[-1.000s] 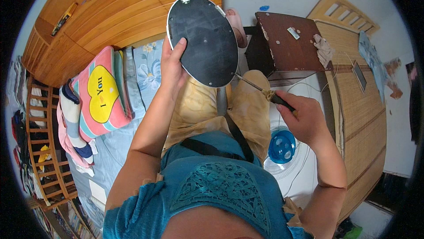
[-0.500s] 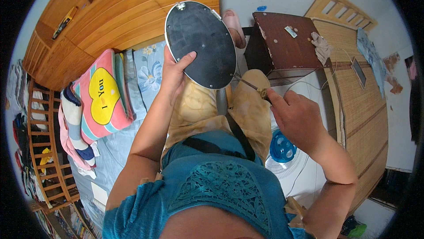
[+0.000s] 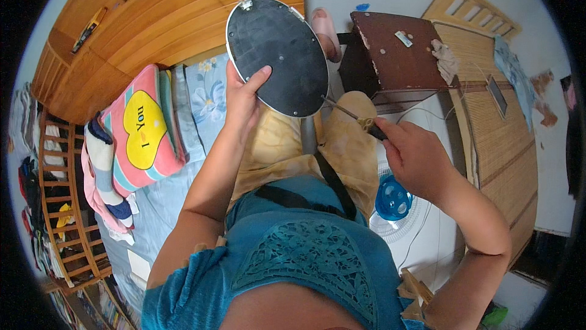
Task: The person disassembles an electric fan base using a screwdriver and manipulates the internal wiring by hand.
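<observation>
An oval black panel (image 3: 281, 43) with a thin white rim is held up over my lap. Small screws dot its face, and white clips sit at its upper edge. My left hand (image 3: 243, 92) grips the lower left side, thumb on the black face and fingers mostly hidden behind. In my right hand (image 3: 418, 153) is a screwdriver (image 3: 349, 114) with a dark handle, a long metal shaft and a brass-coloured piece near the handle. Its tip meets the panel's lower right edge; whether it sits on a screw there I cannot tell.
A bed with a folded pink blanket (image 3: 146, 122) lies left, before a wooden headboard (image 3: 207, 6). To the right stand a dark red cabinet (image 3: 403, 55) and a mat-covered bed (image 3: 506, 165). A blue-centred fan (image 3: 394, 199) with a cord is on the floor by my right leg.
The panel has risen slightly and its lower end has shifted a little to the right. My right hand has moved slightly right with the screwdriver, and more of the dark handle shows.
</observation>
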`<action>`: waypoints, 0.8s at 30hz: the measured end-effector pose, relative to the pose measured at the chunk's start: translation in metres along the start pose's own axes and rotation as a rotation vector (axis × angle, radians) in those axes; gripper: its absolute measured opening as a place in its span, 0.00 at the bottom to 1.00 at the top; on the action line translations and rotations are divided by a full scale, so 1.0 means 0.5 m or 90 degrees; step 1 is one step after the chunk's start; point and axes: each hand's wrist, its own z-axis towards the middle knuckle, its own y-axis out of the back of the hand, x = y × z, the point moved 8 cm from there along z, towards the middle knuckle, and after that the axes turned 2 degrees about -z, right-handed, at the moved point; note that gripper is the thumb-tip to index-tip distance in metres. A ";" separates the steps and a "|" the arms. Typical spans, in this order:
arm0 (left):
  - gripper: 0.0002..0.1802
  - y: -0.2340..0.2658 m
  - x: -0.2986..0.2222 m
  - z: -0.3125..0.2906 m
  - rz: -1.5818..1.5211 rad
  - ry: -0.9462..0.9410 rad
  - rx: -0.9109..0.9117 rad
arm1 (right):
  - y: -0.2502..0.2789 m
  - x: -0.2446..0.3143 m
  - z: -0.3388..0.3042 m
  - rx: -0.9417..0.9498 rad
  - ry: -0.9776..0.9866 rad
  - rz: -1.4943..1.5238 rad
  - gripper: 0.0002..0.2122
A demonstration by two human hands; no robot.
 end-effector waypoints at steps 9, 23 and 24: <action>0.30 0.002 -0.002 0.000 -0.015 -0.020 0.007 | 0.005 -0.009 0.005 -0.040 0.022 0.029 0.14; 0.33 0.006 0.011 -0.002 -0.016 -0.030 0.000 | -0.009 -0.026 0.004 -0.022 -0.040 0.151 0.13; 0.34 0.007 0.013 -0.002 -0.020 -0.038 0.001 | -0.030 -0.056 0.003 0.057 -0.186 0.315 0.14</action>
